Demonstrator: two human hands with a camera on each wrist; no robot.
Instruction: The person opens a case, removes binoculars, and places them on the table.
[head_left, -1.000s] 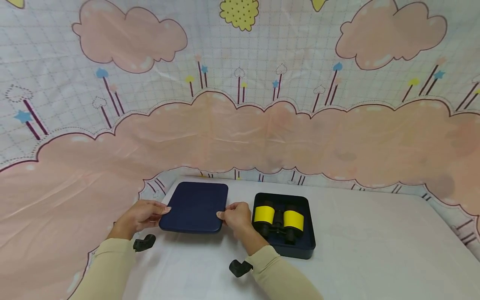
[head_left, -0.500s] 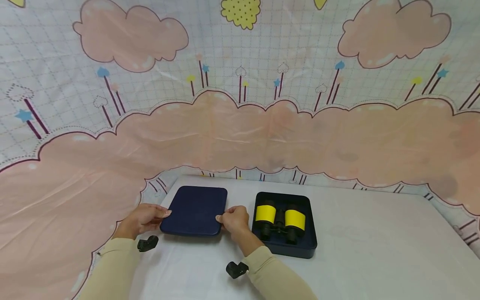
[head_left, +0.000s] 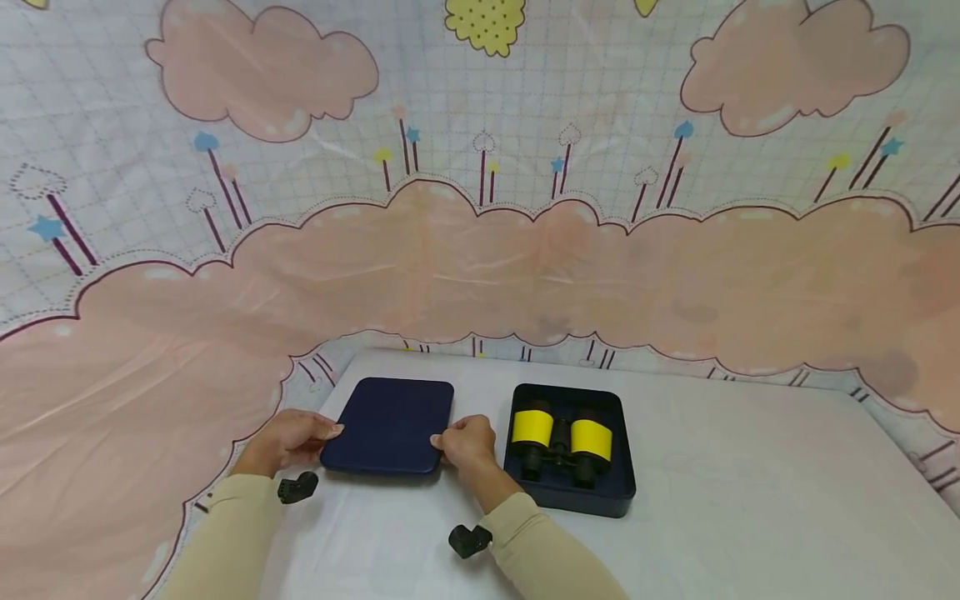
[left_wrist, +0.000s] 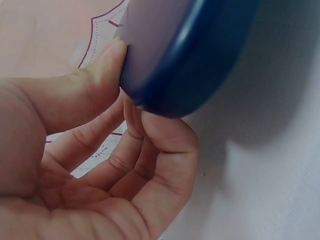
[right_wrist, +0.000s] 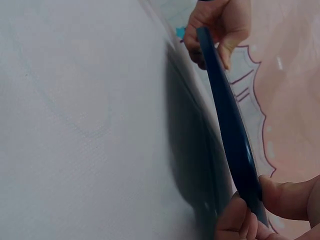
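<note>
A dark blue rectangular lid (head_left: 390,425) with rounded corners is held flat, top face up, over the left part of the table. My left hand (head_left: 291,437) pinches its left edge, thumb on top and curled fingers (left_wrist: 170,135) beneath. At the opposite edge my right hand (head_left: 471,446) pinches the rim the same way. In the right wrist view the lid (right_wrist: 227,115) stands off the white surface, its shadow beside it. To the right sits an open dark blue box (head_left: 618,492), with black-and-yellow binoculars (head_left: 561,442) lying inside.
The white table (head_left: 720,483) reaches far to the right of the box. Behind it hangs a printed cloth backdrop (head_left: 480,275) with clouds and stars, which also runs down the left side. A black wrist device (head_left: 471,542) sticks out by the right sleeve.
Both hands have lowered the lid slightly, bringing it a little nearer to me. The grips look the same, and the box with the binoculars stays in place.
</note>
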